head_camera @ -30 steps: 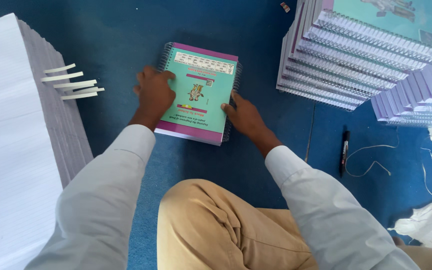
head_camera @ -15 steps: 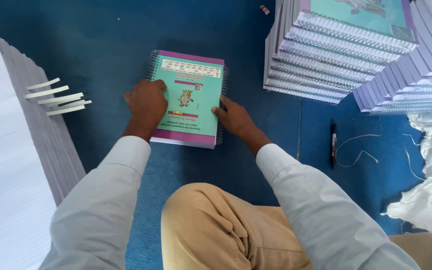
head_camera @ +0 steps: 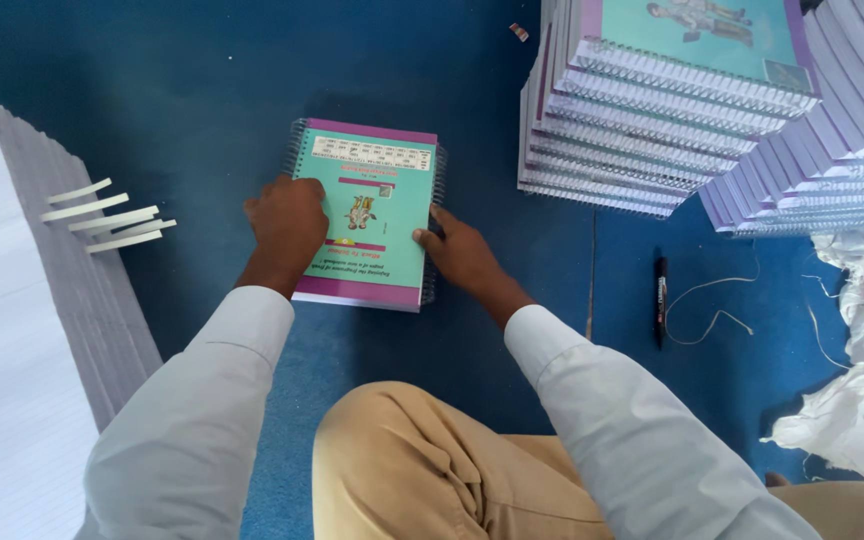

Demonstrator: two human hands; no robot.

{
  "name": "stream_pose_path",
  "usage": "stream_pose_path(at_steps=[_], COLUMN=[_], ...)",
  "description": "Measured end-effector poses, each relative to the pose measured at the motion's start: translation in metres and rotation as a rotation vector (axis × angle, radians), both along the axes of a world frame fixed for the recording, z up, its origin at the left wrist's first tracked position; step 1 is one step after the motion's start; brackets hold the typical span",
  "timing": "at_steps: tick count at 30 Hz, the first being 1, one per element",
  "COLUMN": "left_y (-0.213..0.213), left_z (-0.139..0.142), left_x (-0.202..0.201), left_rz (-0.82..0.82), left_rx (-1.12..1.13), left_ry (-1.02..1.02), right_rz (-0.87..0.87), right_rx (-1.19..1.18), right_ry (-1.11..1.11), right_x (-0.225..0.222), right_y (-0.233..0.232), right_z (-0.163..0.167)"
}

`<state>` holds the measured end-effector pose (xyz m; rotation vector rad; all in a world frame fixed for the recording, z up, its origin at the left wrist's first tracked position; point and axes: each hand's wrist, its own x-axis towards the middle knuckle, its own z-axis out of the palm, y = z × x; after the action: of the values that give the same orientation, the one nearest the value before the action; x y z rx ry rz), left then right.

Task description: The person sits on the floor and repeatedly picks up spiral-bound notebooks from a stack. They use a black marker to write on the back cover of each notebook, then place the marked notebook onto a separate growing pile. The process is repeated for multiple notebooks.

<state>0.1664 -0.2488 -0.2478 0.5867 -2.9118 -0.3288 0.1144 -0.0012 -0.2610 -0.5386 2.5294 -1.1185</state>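
Here: left hand fingers flat on notebook cover; right hand fingers curled against spiral edge.

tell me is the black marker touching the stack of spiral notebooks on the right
Apart. The head view shows the black marker lying on the blue floor, with a bare strip of floor between it and the notebook stack.

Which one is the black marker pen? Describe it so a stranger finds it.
Start at the tall stack of spiral-bound notebooks. Just below it on the blue floor lies the black marker pen, beside loose white string: the only slim dark stick there.
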Motion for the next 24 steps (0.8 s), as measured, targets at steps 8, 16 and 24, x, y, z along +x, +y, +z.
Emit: stream_pose_path(at_steps=[8, 16, 24], left_y=[0.033, 0.126, 0.232], left_z=[0.02, 0.049, 0.05], left_x=[-0.014, -0.046, -0.05], left_rz=[-0.038, -0.205, -0.319], left_rx=[-0.001, 0.154, 0.491], left_ry=[0.101, 0.258, 0.393], right_rz=[-0.062, -0.111, -0.229], right_rx=[-0.057, -0.018, 0.179], right_ry=[-0.228, -0.008, 0.024], right_x=[0.002, -0.019, -0.034], right_y=[0.034, 0.129, 0.243], right_z=[0.042, 0.072, 0.077])
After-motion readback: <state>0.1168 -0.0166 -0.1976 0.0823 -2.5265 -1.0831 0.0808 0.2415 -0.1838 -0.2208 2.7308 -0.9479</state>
